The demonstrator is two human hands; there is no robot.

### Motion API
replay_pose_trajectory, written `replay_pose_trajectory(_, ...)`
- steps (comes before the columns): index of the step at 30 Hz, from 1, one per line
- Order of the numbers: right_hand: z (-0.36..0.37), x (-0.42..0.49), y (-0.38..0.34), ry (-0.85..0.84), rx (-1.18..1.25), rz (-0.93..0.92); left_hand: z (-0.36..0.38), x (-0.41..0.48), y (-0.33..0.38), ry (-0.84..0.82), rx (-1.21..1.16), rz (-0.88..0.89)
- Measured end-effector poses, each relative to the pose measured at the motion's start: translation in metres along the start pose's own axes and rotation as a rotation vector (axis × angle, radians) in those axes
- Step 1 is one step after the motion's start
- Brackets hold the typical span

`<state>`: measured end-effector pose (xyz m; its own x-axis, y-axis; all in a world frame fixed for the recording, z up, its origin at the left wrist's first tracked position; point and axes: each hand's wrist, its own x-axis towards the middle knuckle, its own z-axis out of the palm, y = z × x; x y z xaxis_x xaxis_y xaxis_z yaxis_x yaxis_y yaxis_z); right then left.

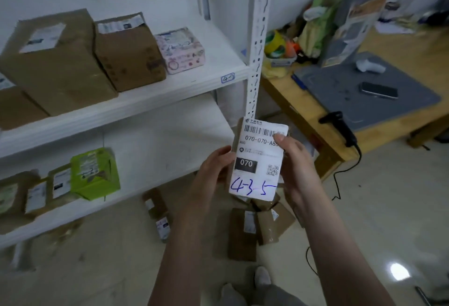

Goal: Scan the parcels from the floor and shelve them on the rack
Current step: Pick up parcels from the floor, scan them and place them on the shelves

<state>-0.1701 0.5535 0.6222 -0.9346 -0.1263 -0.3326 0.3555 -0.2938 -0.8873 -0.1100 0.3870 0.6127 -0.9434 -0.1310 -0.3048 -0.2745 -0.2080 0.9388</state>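
A small parcel (257, 157) with a white shipping label, marked "4-3-5" in blue pen, is held upright in front of me. My left hand (213, 167) grips its left edge. My right hand (296, 167) grips the right side, thumb on the label near the barcode. Behind it stands the white rack (136, 101), its upper shelf tagged "4-2" (227, 78), with brown boxes (56, 60) and a pink box (181, 50). The lower shelf holds a green box (94, 174) and small parcels. Several brown parcels (252, 225) lie on the floor below my hands.
A wooden table (323, 130) stands to the right with a grey mat, a phone (379, 90), a white handheld device (370, 65) and clutter. A black barcode scanner (340, 126) lies at the table's edge, its cable hanging to the floor. My shoes show at the bottom.
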Motion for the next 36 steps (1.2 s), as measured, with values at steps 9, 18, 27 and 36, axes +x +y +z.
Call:
replay_pose_trajectory(9,-0.017,-0.006,-0.006,0.111,0.018,-0.027,0.01,0.016,-0.003,-0.193,0.197,-0.047)
replay_pose_trajectory(18,-0.039,0.031,-0.035,0.107,0.01,-0.029,0.05,0.053,0.006,-0.151,0.244,-0.056)
replay_pose_trajectory(27,-0.121,0.113,-0.06,0.087,-0.064,0.05,0.135,0.129,-0.011,-0.041,0.252,-0.174)
replay_pose_trajectory(36,-0.254,0.236,-0.068,0.484,-0.17,0.016,0.215,0.197,-0.022,0.151,0.196,-0.232)
